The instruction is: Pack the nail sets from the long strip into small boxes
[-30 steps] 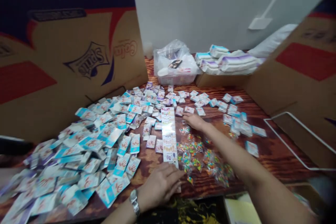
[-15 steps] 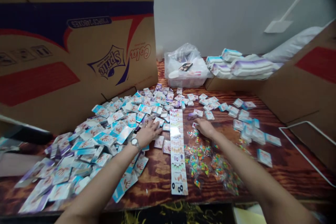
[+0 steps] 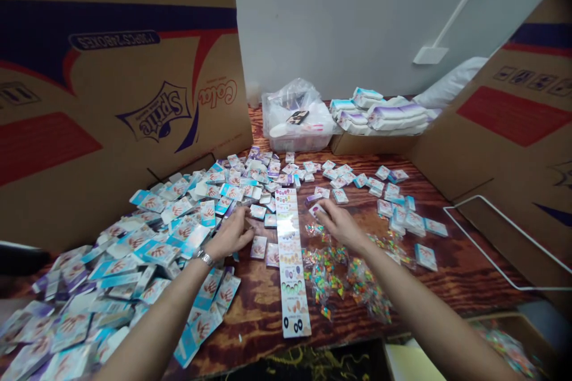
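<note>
My left hand (image 3: 229, 236) is over the right edge of a pile of small white, blue and purple cardboard boxes (image 3: 154, 250). Its thumb stands apart from the bent fingers, and I make out nothing held between them. A small white card with a dark purple oval (image 3: 315, 209) is pinched in my right hand (image 3: 342, 225). That hand hovers just above several small clear bags of bright coloured pieces (image 3: 324, 268). Between the hands, a long white printed strip (image 3: 292, 277) with rows of coloured oval pictures lies on the wooden table.
Large cardboard cartons stand at left (image 3: 134, 89) and right (image 3: 504, 131). Behind are a clear plastic tub (image 3: 299, 141) and a low carton of soft packs (image 3: 393, 116). More small boxes (image 3: 411, 220) lie at right, near a white wire frame (image 3: 482, 262).
My left hand has drawn back slightly from the boxes, and its fingers have bent from a flat spread. My right hand now shows the white card more clearly. The view has turned rightward.
</note>
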Demonstrator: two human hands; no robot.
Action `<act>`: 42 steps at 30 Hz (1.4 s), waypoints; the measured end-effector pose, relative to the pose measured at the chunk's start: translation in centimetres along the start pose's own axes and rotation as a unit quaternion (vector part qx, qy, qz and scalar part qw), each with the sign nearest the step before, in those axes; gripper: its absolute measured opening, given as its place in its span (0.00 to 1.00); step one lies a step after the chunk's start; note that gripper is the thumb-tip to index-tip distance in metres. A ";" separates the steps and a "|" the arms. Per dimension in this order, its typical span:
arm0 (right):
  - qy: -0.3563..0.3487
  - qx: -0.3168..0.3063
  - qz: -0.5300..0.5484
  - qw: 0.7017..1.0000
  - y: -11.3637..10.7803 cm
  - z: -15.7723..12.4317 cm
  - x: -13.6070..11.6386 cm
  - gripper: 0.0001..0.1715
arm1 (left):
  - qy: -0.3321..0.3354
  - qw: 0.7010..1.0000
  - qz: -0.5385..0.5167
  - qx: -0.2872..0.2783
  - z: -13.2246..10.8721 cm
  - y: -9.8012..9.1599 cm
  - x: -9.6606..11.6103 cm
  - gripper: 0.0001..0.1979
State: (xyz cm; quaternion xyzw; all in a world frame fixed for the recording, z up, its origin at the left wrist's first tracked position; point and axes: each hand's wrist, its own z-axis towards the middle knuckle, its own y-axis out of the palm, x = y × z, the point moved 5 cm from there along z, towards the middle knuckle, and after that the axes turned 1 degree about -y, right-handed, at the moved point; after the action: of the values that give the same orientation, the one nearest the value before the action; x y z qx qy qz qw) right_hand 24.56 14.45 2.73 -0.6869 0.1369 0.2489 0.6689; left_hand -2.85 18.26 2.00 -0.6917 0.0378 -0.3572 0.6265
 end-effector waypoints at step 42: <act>-0.297 0.078 0.007 0.952 0.1 -6.1 -11.2 0.14 | -0.075 0.932 -0.353 0.023 -8.3 2.9 7.0 0.24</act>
State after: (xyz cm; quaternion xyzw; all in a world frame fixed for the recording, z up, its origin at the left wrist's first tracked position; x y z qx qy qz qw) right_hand 16.06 6.83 8.38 -0.5263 -0.0443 0.4349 0.7293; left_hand -0.97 7.15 2.17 -0.6709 -0.2642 -0.5027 0.4769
